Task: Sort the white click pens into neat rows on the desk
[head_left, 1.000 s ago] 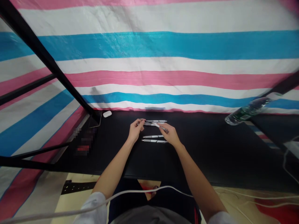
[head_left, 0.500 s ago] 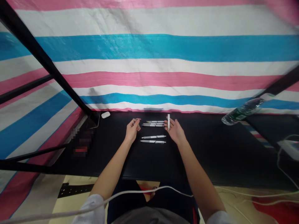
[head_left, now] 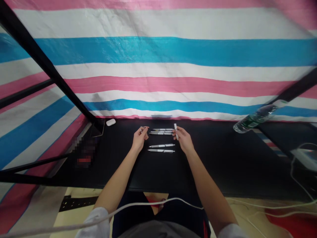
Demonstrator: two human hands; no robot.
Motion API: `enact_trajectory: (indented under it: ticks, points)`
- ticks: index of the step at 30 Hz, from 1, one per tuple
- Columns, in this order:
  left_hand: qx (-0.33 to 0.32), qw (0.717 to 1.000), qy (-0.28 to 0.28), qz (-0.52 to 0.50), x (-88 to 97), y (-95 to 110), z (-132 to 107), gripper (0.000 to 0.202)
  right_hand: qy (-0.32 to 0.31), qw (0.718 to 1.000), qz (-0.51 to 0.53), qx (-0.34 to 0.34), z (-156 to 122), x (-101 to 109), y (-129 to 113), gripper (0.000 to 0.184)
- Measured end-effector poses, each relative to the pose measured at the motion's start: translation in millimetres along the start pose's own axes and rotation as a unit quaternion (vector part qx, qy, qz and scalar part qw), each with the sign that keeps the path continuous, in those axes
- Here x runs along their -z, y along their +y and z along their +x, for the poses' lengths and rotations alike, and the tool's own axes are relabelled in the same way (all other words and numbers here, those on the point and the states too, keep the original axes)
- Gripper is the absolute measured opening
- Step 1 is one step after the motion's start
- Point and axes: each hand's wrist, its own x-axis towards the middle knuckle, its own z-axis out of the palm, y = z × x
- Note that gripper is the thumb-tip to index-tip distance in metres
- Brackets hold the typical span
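Note:
My left hand (head_left: 140,138) is closed in a pinch around a small, thin piece with a metallic look, mostly hidden by the fingers. Across from it, my right hand (head_left: 184,138) grips a short white pen barrel (head_left: 175,127), held upright between thumb and fingers. Between the hands lies a close group of white-and-grey pens (head_left: 162,131), side by side on the black table. Nearer to me are two more pens, an upper pen (head_left: 162,145) and a lower pen (head_left: 161,151), lying apart from the group with their tips to the left.
A white oval case (head_left: 111,122) lies at the table's (head_left: 213,165) back left. At the right a clear bottle with a green label (head_left: 255,120) leans. A pale cable (head_left: 138,204) crosses in front of me. Striped sheeting (head_left: 158,51) hangs behind, with a black frame bar (head_left: 49,62) at left.
My right hand has turned and its fingers have closed round the white barrel, which lay on the open fingers before. My left hand keeps its pinch. The view has shifted slightly.

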Motion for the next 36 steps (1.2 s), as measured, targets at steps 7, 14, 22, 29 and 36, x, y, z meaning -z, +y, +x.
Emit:
enact_trajectory:
  ticks: [7,14,22,29,36]
  points:
    - [-0.004,1.000,-0.001,0.008,-0.2,-0.7,-0.4,0.035,0.043,0.926,-0.299,0.228,-12.9,-10.6,2.4,0.031]
    - [0.000,1.000,-0.006,0.011,-1.2,-0.2,-1.7,0.035,0.035,0.920,-0.313,0.231,-14.7,-10.7,1.2,0.031]
    - [0.001,1.000,-0.006,0.016,-0.8,-0.2,-1.4,0.035,0.038,0.998,0.045,0.002,0.4,-3.7,3.8,0.027]
    - [0.005,1.000,-0.010,0.011,-0.7,-0.6,-1.3,0.034,0.011,0.982,0.144,-0.123,9.0,12.7,-0.1,0.019]
    - [0.002,1.000,-0.009,0.017,0.4,-2.0,-0.5,0.034,0.007,0.998,0.012,0.055,-0.5,2.2,-5.1,0.028]
